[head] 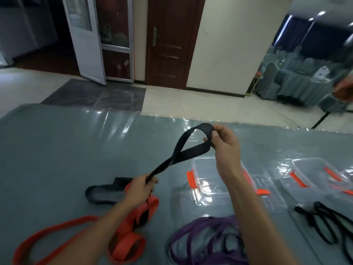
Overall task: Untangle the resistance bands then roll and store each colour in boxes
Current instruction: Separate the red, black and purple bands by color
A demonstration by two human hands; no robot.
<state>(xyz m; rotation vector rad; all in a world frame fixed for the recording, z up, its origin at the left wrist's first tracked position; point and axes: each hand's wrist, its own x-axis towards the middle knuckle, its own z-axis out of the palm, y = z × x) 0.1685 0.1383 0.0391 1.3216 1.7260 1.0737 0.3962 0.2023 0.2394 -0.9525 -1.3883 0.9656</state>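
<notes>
A wide black band [183, 150] is stretched in the air above the table with a twist in its middle. My right hand [223, 142] pinches its far looped end. My left hand [141, 190] grips its near end low over the table. Below my left hand lies an orange band [131, 240] in loose loops, with a dark grey band [103, 194] behind it. A purple band [202, 240] lies coiled between my forearms. Thin black bands [324, 220] lie at the right. A clear box with orange clips [196, 175] stands under my right wrist, another [313, 173] further right.
A grey-green plastic-covered table [57, 150] bears everything. A clear lid [267, 190] lies between the two boxes. Beyond the table's far edge are a tiled floor, a brown door [172, 41] and draped chairs [290, 83] at the right.
</notes>
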